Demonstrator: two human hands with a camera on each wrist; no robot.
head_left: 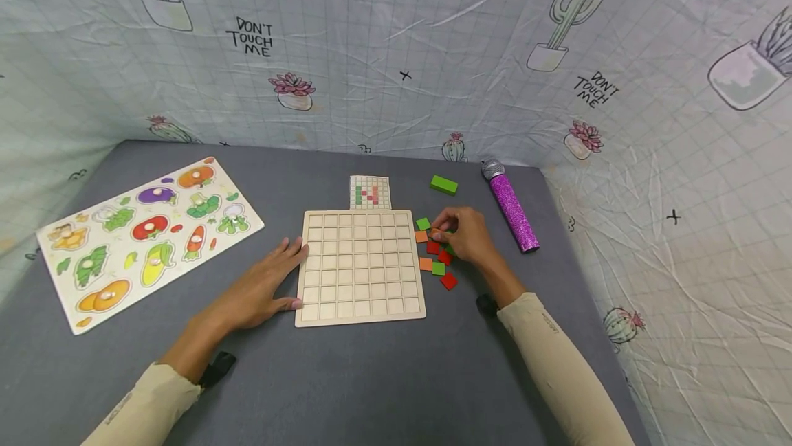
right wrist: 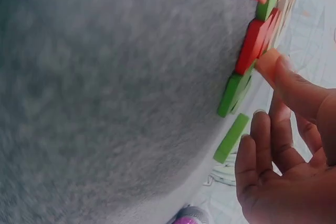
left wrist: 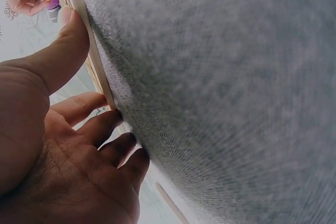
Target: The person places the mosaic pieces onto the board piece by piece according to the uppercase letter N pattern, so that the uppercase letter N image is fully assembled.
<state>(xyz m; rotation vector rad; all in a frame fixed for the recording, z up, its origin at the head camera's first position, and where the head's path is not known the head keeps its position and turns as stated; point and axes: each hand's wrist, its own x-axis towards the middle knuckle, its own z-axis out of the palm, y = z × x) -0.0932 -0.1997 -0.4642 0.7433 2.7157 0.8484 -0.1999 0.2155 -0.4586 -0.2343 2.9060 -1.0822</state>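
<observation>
A square wooden grid board lies on the grey table. My left hand rests against its left edge, thumb and fingers spread and touching the rim. Over on the board's right side, my right hand pinches an orange square tile between thumb and fingertips, its other fingers loosely bent. Beneath and around that hand lie loose tiles: a green tile, an orange tile, a red tile and several more. Touching the board's far edge is a small pattern card with green and red squares.
A vegetable puzzle board lies at the left. Behind the tiles sits a green block, and a purple glittery microphone lies at the far right. Printed cloth hangs along the table's back and right side.
</observation>
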